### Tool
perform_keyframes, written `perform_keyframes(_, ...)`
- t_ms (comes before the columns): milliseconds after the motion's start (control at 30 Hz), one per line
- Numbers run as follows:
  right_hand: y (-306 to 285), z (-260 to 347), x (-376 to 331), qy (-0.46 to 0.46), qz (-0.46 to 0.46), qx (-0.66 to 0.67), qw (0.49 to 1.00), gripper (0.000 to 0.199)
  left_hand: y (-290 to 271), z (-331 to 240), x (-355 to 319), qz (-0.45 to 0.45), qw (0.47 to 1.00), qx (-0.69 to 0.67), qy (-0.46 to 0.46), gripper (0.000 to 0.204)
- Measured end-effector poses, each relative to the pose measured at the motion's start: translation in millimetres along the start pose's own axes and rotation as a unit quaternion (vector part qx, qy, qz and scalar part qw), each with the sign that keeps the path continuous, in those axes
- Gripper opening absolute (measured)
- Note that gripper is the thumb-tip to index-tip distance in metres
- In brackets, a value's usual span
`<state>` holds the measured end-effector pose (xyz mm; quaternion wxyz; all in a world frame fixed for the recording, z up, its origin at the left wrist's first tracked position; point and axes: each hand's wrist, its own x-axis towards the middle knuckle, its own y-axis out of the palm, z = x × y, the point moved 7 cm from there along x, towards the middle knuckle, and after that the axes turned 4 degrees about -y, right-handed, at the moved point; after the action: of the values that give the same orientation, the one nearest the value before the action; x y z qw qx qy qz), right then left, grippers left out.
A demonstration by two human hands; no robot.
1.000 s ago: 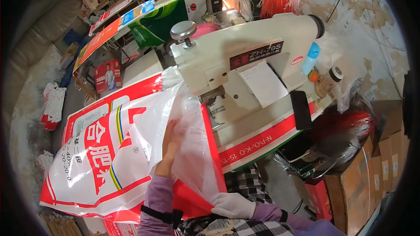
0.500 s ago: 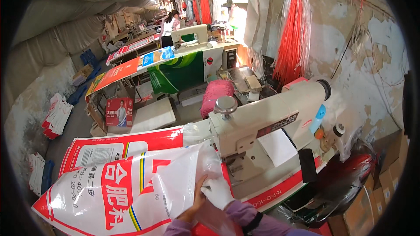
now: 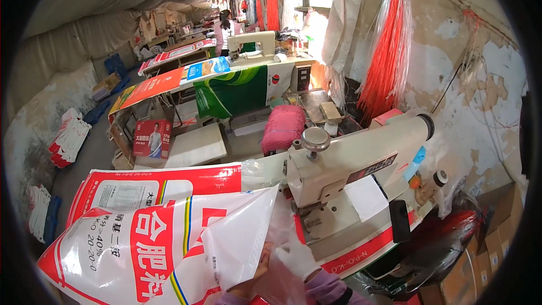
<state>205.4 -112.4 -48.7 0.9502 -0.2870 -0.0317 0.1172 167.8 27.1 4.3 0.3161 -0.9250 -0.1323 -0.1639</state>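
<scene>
A white and red woven sack point(image 3: 141, 243) lies across the table in front of me, its open end turned toward the white sewing machine point(image 3: 350, 164). A clear plastic liner point(image 3: 279, 231) sticks out of the sack's mouth. My left hand point(image 3: 254, 277), bare, is under the sack's folded-back corner and grips its edge. My right hand point(image 3: 296, 260), in a white glove, pinches the liner and sack edge just below the machine's needle head point(image 3: 302, 214). A second printed sack point(image 3: 152, 186) lies beneath, farther back.
A pink stool cushion point(image 3: 282, 127) and a white bench point(image 3: 197, 144) stand behind the machine. Red strap bundles point(image 3: 387, 56) hang on the peeling wall. More sewing tables with coloured sacks point(image 3: 186, 76) run back, where a person point(image 3: 226, 25) works. Cardboard boxes point(image 3: 497, 248) sit at right.
My head has lifted, so the view has swung from the table up into the room. Both hands have slid toward the lower edge, still on the sack mouth by the needle.
</scene>
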Motion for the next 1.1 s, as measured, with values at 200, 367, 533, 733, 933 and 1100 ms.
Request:
perform_keyframes(200, -36, -2, -7, -0.046, -0.146, 0.188, 0.970, 0.058, -5, 1, -3, -0.022, 0.999, 0.039, 0.029, 0.017)
perform_keyframes(367, -44, -1, -23, 0.000, -0.049, -0.153, 0.987, 0.024, -3, 11, -7, -0.020, 0.999, 0.028, -0.021, 0.017)
perform_keyframes(533, -42, 32, -29, -0.300, -0.072, -0.117, 0.944, 0.008, 8, 23, -16, 0.039, 0.986, 0.148, 0.070, 0.034)
perform_keyframes(733, -36, 2, 1, -0.263, 0.041, -0.124, 0.956, 0.011, 36, 3, 7, 0.067, 0.992, -0.052, 0.094, 0.044)
perform_keyframes(933, -48, 13, -24, -0.215, -0.084, -0.032, 0.973, 0.019, 98, 65, 9, 0.210, 0.917, -0.290, -0.177, 0.029)
perform_keyframes(1100, -49, -47, -153, -0.341, -0.009, -0.107, 0.934, 0.049, 111, 54, 13, 0.202, 0.938, -0.188, -0.211, 0.025)
